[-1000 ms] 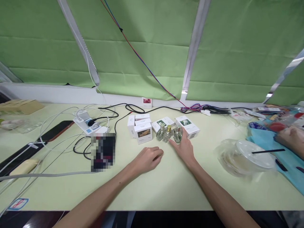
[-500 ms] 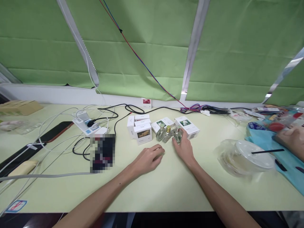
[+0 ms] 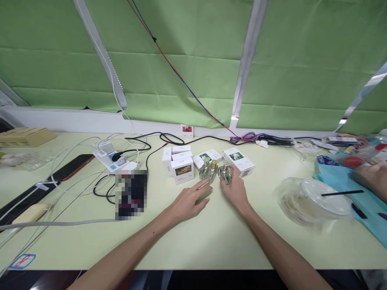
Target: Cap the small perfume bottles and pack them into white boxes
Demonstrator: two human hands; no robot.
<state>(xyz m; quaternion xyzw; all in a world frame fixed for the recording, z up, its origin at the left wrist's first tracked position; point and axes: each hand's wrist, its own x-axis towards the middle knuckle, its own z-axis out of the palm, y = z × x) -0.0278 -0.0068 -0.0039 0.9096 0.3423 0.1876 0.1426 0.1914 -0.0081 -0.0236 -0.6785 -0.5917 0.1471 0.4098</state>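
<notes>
Three small glass perfume bottles stand close together on the table. My right hand [image 3: 236, 188] has its thumb and fingers around the silver-capped perfume bottle [image 3: 225, 172] on the right, partly hiding it. The gold-capped bottle [image 3: 213, 168] is in the middle, with another silver-capped bottle [image 3: 205, 170] to its left. My left hand [image 3: 190, 201] lies open on the table just in front of these two, fingers apart and holding nothing. Two white cartons with a green-and-white picture, the left carton [image 3: 215, 154] and the right carton [image 3: 239, 161], lie behind the bottles.
Several white boxes [image 3: 182, 170] stand left of the bottles. Another small box [image 3: 187, 131] is by the wall. Cables and a power strip [image 3: 106, 157] spread leftward. A lidded cup in plastic [image 3: 325, 197] stands right, near another person's hand [image 3: 373, 177].
My left hand's fingers have uncurled and reach toward the bottles. My right hand has closed its thumb around the right bottle, which has shifted slightly left.
</notes>
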